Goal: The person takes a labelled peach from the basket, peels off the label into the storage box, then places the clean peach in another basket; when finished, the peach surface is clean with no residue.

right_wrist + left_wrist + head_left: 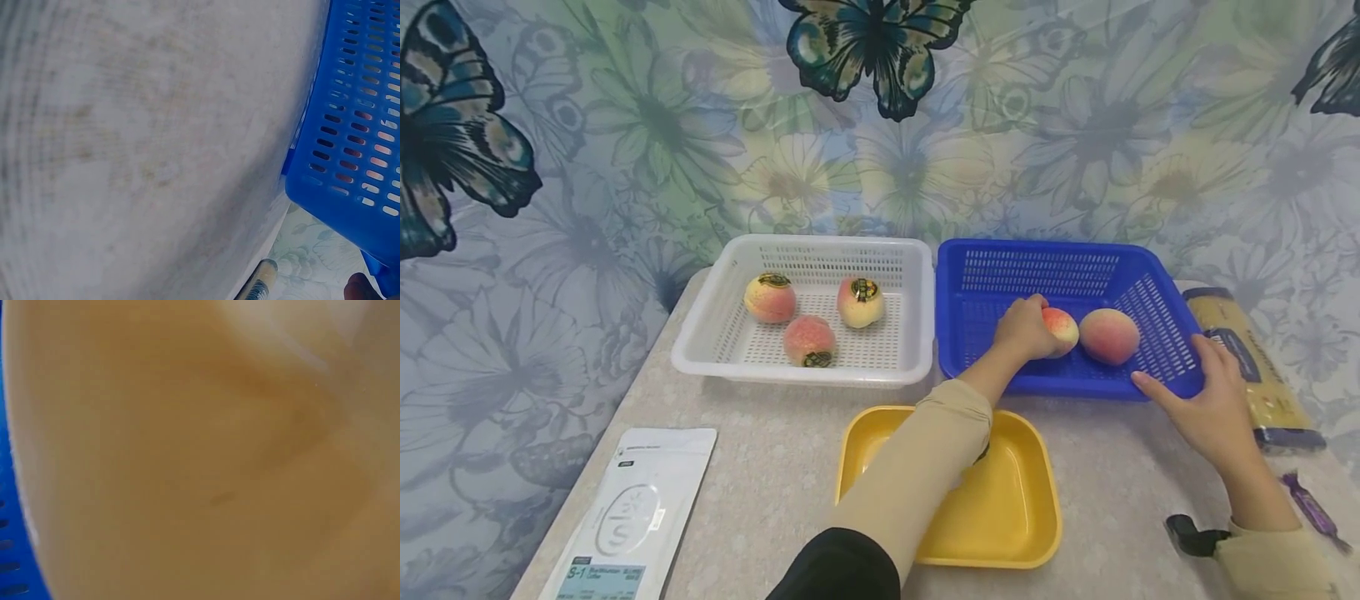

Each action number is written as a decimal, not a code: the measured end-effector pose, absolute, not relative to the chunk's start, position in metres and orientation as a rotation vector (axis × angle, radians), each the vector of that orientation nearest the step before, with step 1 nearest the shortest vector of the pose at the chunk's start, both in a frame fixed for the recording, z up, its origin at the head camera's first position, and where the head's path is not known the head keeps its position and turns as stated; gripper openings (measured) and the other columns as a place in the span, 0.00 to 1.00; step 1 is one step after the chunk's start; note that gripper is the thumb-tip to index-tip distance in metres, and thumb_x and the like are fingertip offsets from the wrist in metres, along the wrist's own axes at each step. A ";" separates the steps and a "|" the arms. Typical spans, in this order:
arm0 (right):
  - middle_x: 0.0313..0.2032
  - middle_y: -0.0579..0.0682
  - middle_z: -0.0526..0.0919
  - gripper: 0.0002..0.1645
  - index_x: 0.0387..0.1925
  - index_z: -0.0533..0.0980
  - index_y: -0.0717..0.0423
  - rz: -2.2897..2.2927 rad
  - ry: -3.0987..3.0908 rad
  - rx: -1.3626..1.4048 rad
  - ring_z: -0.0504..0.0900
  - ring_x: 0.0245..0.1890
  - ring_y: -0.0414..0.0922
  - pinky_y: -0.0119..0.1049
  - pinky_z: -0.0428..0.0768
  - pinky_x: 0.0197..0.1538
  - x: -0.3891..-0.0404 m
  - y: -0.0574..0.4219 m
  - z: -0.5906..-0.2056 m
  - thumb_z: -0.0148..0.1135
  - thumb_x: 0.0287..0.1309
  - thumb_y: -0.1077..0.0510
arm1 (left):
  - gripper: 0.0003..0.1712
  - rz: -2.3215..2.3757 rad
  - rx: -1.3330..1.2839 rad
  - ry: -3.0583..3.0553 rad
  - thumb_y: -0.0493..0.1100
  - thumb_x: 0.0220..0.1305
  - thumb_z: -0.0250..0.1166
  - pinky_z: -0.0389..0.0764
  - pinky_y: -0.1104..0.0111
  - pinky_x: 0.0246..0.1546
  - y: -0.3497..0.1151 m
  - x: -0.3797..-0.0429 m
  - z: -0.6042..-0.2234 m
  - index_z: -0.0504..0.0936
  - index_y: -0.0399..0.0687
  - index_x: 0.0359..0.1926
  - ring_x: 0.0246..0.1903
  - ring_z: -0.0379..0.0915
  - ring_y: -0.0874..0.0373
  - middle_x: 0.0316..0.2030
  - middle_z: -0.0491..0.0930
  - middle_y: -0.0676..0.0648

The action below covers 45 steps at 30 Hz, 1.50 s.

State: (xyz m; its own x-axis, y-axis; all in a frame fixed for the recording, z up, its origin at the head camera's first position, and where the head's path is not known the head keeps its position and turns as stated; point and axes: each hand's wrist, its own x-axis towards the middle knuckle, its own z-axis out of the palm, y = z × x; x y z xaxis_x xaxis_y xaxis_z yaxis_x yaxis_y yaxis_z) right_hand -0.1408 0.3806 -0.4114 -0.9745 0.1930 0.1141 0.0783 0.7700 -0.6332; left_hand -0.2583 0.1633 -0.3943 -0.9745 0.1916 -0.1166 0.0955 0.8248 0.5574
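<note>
Peach (1062,329) inside blue basket (1078,265), left hand (1022,329) curled round it, beside second peach (1108,335). Right hand (1213,404) fingers straight, resting on basket's near corner, probably steadying it. Three peaches in white basket (820,254); yellow tray (1022,517) below.

The head camera looks forward and down from above the near edge of the table (760,467), taking in the white basket (700,333), the blue basket (1150,275) and the yellow tray (1037,508) against a butterfly-print backdrop. The left wrist camera sits so close to its subject that a blurred tan surface fills it (only a sliver of blue basket (7,550) shows at the left edge). The right wrist camera looks closely along the tabletop (137,156) at the blue basket's perforated wall (356,137). All three views share that basket.
</note>
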 end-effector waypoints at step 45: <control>0.77 0.68 0.33 0.59 0.78 0.40 0.59 0.999 -2.816 -0.256 0.33 0.75 0.72 0.78 0.38 0.68 -0.139 0.377 -0.410 0.63 0.61 0.40 | 0.42 1.203 0.783 2.678 0.57 0.59 0.72 0.59 0.55 0.74 -0.008 -0.175 -0.264 0.64 0.67 0.71 0.73 0.56 0.60 0.72 0.61 0.59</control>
